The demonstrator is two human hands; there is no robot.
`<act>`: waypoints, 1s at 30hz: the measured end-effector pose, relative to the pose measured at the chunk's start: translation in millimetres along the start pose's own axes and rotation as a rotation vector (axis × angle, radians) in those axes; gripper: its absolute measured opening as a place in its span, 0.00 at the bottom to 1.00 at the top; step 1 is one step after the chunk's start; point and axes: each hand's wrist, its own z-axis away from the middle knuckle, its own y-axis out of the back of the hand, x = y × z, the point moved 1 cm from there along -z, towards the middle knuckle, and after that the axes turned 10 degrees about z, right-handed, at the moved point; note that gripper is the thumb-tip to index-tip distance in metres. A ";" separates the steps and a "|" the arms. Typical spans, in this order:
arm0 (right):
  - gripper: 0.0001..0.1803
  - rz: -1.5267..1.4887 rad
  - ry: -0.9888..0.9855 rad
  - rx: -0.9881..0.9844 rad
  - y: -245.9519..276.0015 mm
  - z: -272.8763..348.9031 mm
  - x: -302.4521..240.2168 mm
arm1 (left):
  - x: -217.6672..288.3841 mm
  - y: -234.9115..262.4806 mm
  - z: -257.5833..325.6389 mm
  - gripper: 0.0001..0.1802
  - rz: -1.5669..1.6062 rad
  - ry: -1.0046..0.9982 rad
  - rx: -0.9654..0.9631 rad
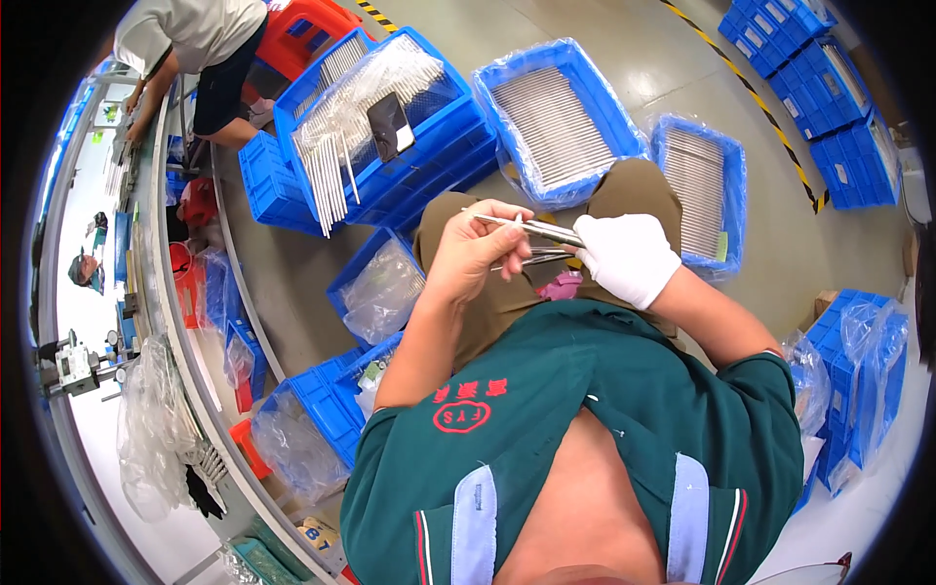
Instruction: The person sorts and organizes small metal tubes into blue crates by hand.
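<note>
My bare left hand (470, 252) pinches the thin ends of slim, shiny metal rods (554, 233) above my lap. In a white glove, my right hand (629, 257) is closed around the other ends of these rods. One rod's narrow tip sticks out past my left fingers; other rods slant just below it. How many rods each hand grips is hard to make out. Under the rods, a small pink thing (563, 285) lies by my lap; its kind is unclear.
Ahead, blue crates (585, 73) hold rows of metal rods, with another rod-filled crate (733, 195) at right. A phone (390, 127) lies on bagged rods atop stacked crates. At left runs a workbench (156, 253), where another person (210, 39) leans over. More blue crates (863, 361) stand at right.
</note>
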 end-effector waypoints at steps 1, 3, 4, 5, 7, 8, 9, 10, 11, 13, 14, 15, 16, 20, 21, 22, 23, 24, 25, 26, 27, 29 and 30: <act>0.09 -0.005 -0.001 -0.018 0.1 -1.1 -1.7 | -7.5 -4.7 -0.1 0.14 -0.002 0.016 -0.001; 0.10 -0.003 0.000 -0.013 -5.5 -1.4 -1.9 | -21.1 -9.2 -0.5 0.14 0.012 -0.006 -0.023; 0.10 0.000 0.006 -0.007 -8.7 -0.5 -2.1 | -24.2 -11.4 0.5 0.14 0.040 -0.022 -0.006; 0.10 -0.002 0.000 -0.012 -10.6 -0.6 -1.7 | -25.4 -13.4 0.9 0.14 0.042 -0.014 -0.008; 0.10 0.004 -0.003 -0.012 -12.7 -2.0 -0.5 | -24.1 -17.1 1.4 0.14 -0.015 -0.025 0.060; 0.10 0.005 -0.002 -0.012 -13.5 -1.8 -0.1 | -24.7 -15.1 1.7 0.14 -0.013 -0.026 0.060; 0.11 -0.007 0.013 -0.035 -14.5 -1.8 1.1 | -25.1 -10.5 2.4 0.13 -0.020 -0.007 0.075; 0.12 -0.016 0.029 -0.055 -15.3 -2.9 2.6 | -22.0 -5.6 3.0 0.13 -0.027 0.007 0.087; 0.12 -0.007 0.028 -0.053 -18.7 -2.0 8.0 | -13.4 0.5 3.8 0.13 -0.096 -0.076 0.167; 0.13 -0.037 0.048 -0.093 -28.6 0.1 22.4 | 16.4 25.3 4.6 0.13 -0.125 -0.237 0.288; 0.13 -0.019 0.054 -0.086 -39.5 1.3 31.6 | 29.9 35.4 6.2 0.15 -0.066 -0.299 0.270; 0.14 -0.569 -0.134 -0.269 -54.6 2.7 42.4 | 37.1 38.4 5.9 0.16 -0.009 -0.348 0.258; 0.15 -1.118 -0.316 -0.449 -59.9 1.2 48.0 | 41.3 39.4 6.4 0.16 0.049 -0.404 0.249; 0.13 -2.021 -0.216 -0.472 -46.1 -10.8 19.4 | 10.5 36.6 -5.4 0.15 0.183 -0.398 0.298; 0.14 -2.004 -0.249 -0.375 -42.1 -16.7 12.4 | -8.0 37.7 -12.3 0.15 0.272 -0.360 0.284; 0.15 -1.987 -0.275 -0.279 -38.9 -23.1 7.1 | -22.1 30.0 -16.6 0.15 0.381 -0.284 0.250; 0.13 -1.920 -0.244 -0.185 -38.8 -29.7 4.2 | -36.4 22.9 -22.2 0.19 0.488 -0.167 0.254; 0.10 -1.894 -0.221 -0.092 -42.2 -34.0 3.1 | -54.6 17.2 -30.0 0.21 0.601 -0.089 0.233; 0.09 -1.770 -0.243 0.041 -35.7 -40.4 -6.8 | -74.4 22.8 -36.2 0.21 0.759 0.015 0.152; 0.08 -1.641 -0.271 0.183 -30.1 -43.1 -12.3 | -79.4 9.6 -42.1 0.20 0.876 0.071 0.116; 0.08 -1.544 -0.257 0.247 -40.5 -47.2 -8.5 | -84.8 -3.1 -49.4 0.21 0.899 0.099 0.153; 0.13 -1.556 -0.121 0.348 -36.5 -53.5 -9.8 | -67.2 -29.7 -55.5 0.21 0.923 0.126 0.172; 0.17 -1.519 -0.108 0.456 -35.1 -60.3 -14.2 | -60.7 -33.2 -61.1 0.22 1.006 0.040 0.109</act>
